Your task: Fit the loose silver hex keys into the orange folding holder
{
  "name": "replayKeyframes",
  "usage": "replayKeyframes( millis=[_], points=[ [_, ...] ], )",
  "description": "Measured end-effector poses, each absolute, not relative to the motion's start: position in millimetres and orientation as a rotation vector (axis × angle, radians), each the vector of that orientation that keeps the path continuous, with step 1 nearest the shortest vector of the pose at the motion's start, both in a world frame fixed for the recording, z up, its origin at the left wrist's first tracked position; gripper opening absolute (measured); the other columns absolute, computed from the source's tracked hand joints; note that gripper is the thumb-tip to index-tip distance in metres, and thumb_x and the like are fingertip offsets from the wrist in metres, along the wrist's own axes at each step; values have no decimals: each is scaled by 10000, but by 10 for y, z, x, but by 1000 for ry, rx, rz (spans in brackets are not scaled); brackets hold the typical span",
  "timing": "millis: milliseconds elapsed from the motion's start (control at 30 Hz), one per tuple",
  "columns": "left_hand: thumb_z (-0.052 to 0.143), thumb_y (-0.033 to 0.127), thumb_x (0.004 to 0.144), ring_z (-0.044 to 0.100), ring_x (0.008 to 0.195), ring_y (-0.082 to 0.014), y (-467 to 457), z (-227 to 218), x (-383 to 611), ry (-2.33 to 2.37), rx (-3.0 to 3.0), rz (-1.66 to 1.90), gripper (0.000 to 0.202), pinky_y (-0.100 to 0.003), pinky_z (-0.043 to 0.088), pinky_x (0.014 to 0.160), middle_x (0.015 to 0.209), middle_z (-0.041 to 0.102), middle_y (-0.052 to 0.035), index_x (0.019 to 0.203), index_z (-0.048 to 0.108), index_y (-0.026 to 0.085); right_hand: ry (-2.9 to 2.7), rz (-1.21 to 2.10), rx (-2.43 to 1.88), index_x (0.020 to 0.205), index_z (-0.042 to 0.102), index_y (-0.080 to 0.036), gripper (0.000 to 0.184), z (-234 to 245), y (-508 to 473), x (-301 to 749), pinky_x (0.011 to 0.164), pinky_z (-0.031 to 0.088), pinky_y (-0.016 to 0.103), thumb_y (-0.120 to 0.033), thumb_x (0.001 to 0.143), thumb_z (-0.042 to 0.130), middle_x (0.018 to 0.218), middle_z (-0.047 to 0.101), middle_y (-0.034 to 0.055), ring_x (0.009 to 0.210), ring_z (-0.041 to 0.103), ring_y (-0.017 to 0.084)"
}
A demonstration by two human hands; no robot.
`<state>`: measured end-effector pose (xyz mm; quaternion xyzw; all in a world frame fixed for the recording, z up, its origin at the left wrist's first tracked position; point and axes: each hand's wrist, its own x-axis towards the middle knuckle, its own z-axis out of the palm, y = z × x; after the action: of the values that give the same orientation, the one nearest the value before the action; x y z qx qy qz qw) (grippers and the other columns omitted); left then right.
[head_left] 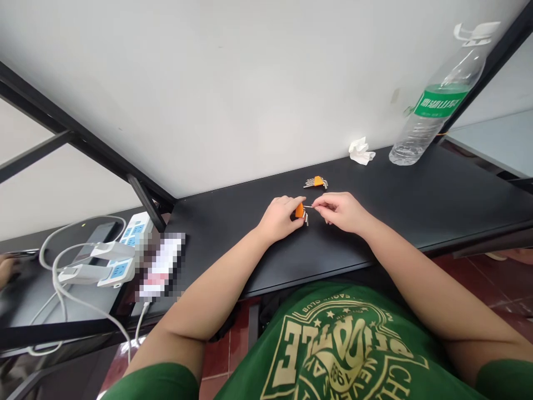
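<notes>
Between the fingers of my left hand is an orange hex key holder, with a few metal keys sticking out on its right side. My right hand pinches the end of a thin metal hex key that reaches to the orange holder. Whether that key sits in the holder's slot is too small to tell. A second orange hex key set, with several keys in it, lies on the black table just beyond my hands.
The black table runs along a white wall. A crumpled tissue and a tall plastic water bottle stand at the back right. To the left are a power strip with white cables and a blurred-out phone. Another person's hand shows far left.
</notes>
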<state>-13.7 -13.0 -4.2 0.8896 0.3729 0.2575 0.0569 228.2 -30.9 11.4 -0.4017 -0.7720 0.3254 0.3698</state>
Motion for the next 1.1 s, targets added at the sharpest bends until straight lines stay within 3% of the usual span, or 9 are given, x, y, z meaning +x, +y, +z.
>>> replayKeyframes(
  millis=[567,1100],
  points=[
    [708,267,868,694,932,-220,-134,-65,-148,1151,2700,814,489,-414,507,953,989,754,-39,1345,617,206,-1930,1028,-1119,967,733,-207,164,97,-321,2256,523,542,284,-297,902,613,674,653,-5,517,638,156],
    [712,268,873,700,974,-235,-125,-55,-163,1133,2718,781,502,-432,504,971,1040,766,-53,1363,615,214,-1953,1004,-1112,1008,750,-215,204,63,-311,2266,552,544,294,-318,944,587,622,653,-11,505,631,160]
  ],
)
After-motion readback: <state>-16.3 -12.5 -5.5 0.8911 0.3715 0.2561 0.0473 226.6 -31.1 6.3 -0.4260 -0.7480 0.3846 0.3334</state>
